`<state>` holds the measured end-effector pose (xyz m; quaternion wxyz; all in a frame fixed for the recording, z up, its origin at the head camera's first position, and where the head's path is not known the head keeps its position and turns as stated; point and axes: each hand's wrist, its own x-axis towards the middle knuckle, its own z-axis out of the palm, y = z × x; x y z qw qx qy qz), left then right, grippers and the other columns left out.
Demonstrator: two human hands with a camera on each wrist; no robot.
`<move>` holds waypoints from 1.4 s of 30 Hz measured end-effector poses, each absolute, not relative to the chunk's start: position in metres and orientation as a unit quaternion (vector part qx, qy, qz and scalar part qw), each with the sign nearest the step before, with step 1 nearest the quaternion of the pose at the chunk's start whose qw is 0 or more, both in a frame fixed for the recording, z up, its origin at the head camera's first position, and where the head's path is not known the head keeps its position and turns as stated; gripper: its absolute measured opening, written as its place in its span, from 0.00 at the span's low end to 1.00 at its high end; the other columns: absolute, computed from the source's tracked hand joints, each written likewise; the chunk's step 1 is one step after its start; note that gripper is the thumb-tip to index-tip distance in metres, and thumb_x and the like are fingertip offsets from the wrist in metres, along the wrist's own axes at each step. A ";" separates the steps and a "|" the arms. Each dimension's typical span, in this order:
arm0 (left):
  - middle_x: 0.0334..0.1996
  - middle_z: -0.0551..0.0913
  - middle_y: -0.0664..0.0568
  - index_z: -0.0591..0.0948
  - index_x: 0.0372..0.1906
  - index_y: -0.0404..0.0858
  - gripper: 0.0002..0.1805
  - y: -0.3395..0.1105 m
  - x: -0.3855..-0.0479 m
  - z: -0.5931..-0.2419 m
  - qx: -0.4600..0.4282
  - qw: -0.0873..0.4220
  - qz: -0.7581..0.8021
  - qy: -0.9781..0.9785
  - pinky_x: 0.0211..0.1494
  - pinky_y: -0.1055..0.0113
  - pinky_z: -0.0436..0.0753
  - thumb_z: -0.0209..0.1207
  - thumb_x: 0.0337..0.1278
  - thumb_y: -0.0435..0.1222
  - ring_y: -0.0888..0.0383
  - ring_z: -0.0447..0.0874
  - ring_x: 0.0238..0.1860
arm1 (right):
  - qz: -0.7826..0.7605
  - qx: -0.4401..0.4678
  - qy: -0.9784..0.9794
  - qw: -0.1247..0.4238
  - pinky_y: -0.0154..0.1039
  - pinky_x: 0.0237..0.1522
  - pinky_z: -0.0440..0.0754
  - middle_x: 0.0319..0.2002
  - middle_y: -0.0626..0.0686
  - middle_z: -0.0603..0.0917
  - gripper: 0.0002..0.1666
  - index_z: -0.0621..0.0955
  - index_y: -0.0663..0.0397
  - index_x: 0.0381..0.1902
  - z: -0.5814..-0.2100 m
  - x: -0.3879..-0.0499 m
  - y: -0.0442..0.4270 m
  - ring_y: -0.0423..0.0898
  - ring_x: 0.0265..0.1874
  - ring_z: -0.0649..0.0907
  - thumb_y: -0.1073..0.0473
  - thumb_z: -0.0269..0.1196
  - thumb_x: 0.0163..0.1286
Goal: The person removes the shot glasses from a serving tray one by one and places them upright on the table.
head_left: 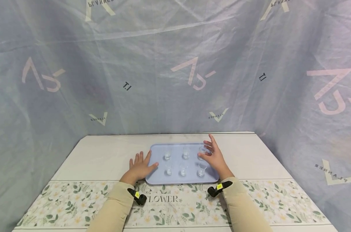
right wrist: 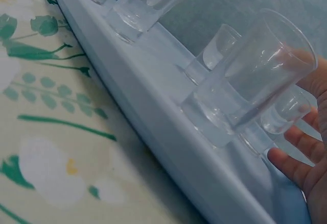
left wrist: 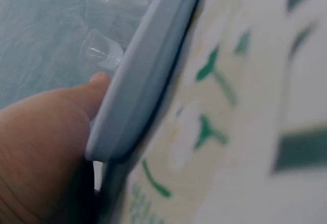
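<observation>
So my left grip (head_left: 139, 168) is resting spread at the blue tray's (head_left: 158, 175) left edge, and my right grip (head_left: 216, 158) is hovering spread around the far-right shot glass (head_left: 202, 149), can't tell if touching.

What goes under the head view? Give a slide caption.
Six clear glasses in two rows on a blue tray, left grip at its edge, right grip at the back-right glass.

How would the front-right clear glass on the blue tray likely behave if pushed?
The front-right glass would probably feel stiff, its clear walls holding a clean flared shape. Being taller than wide, with a rim broader than its foot, it may tip if pushed high up. Its smooth, shiny sides might be slippery.
</observation>
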<state>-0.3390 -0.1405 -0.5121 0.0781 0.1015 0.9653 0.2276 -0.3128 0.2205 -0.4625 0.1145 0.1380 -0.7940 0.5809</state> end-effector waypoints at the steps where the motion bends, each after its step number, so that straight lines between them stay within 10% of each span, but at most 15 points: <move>1: 0.79 0.32 0.31 0.41 0.83 0.46 0.52 -0.139 -0.337 -0.510 0.102 0.075 0.231 0.965 0.73 0.34 0.24 0.40 0.66 0.71 0.35 0.23 0.79 | 0.578 0.138 -0.796 0.115 0.64 0.63 0.73 0.69 0.74 0.67 0.63 0.47 0.56 0.82 -0.462 -0.313 0.220 0.72 0.68 0.69 0.69 0.74 0.61; 42: 0.81 0.43 0.37 0.49 0.83 0.52 0.52 -0.125 -0.340 -0.473 0.035 0.080 0.155 0.984 0.68 0.21 0.38 0.48 0.62 0.72 0.37 0.37 0.81 | 0.543 0.104 -0.818 0.159 0.54 0.56 0.81 0.50 0.65 0.83 0.57 0.57 0.50 0.80 -0.498 -0.339 0.225 0.61 0.48 0.84 0.76 0.71 0.59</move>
